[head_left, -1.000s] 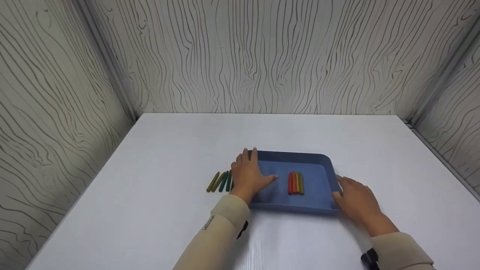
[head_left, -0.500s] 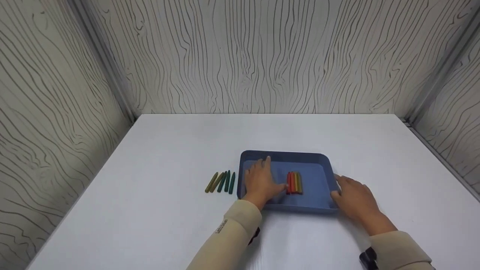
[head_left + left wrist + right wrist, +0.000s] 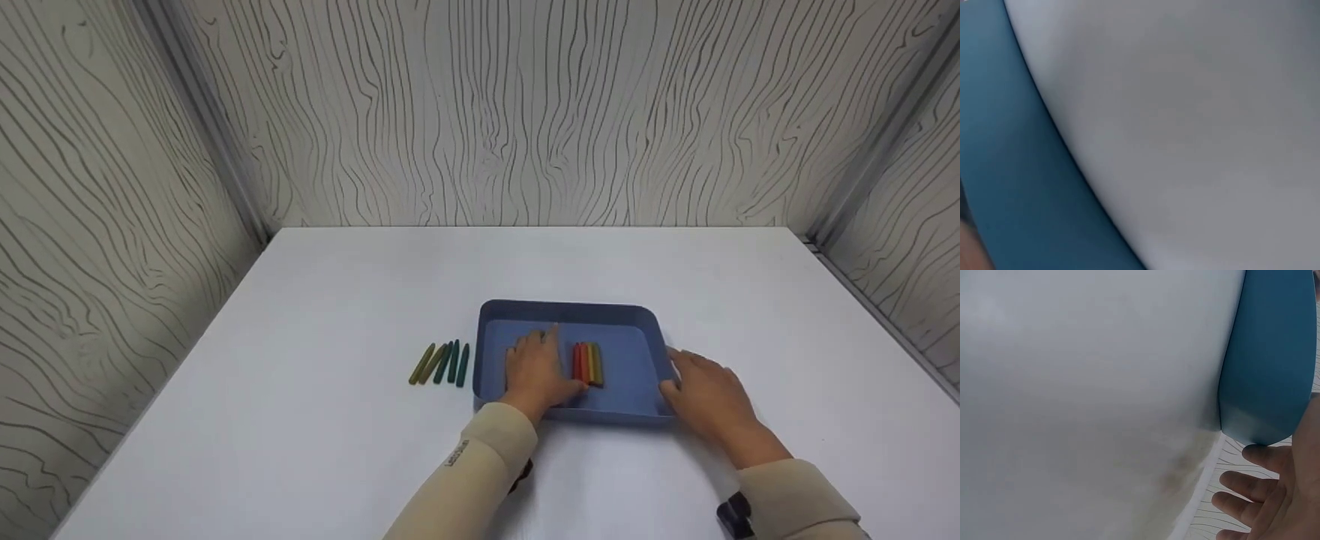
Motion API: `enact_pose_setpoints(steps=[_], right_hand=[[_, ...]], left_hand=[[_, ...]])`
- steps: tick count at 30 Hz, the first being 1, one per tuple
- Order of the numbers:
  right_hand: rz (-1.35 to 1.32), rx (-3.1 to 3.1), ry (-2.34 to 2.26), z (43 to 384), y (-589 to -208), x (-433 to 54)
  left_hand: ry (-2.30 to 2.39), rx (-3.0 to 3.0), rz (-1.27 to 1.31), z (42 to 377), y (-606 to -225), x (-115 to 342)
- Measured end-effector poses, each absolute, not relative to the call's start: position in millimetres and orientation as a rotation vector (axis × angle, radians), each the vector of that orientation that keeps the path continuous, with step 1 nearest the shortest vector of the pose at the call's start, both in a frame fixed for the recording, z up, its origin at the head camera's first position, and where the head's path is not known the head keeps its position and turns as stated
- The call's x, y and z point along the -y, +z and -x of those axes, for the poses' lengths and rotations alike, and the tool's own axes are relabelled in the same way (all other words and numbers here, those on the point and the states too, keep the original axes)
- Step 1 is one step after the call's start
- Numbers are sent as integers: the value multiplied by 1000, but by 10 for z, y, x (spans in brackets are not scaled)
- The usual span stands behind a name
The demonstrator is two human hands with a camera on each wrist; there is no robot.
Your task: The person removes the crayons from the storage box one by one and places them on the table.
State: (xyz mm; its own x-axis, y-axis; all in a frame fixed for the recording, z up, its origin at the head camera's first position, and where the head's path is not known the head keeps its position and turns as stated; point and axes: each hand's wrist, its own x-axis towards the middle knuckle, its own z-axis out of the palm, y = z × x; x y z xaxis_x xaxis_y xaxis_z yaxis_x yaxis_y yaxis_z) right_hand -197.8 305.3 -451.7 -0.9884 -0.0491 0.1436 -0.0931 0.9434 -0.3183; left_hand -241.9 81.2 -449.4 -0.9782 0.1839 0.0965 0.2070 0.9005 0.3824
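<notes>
A blue tray (image 3: 622, 337) lies on the white table. Inside it, red, yellow and olive crayons (image 3: 589, 364) lie side by side in a tight row. My left hand (image 3: 538, 371) is in the tray just left of that row, its fingers pointing away and spread from the thumb. The thumb tip overlaps the near ends of the red crayons. At the tray's right wall, my right hand (image 3: 711, 396) holds the tray with the thumb over the rim and the index finger outside. The right wrist view shows the other fingers (image 3: 1241, 484) extended beside the tray's corner.
Left of the tray, several olive and green crayons (image 3: 442, 364) lie on the white table (image 3: 300, 360), some leaning against each other. A wood-grain patterned panel (image 3: 487, 112) rises behind the table, with more panels on both sides.
My left hand has moved right and toward me, from the tray's left wall to beside the crayon row. Green crayons behind it came into view. The right hand stays at the tray.
</notes>
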Motion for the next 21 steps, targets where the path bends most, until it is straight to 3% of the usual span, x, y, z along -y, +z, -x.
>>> enact_pose_setpoints(steps=[21], right_hand=[[-119, 2980, 498, 1966, -4504, -3055]], left_hand=[[-569, 3032, 426, 2431, -4525, -877]])
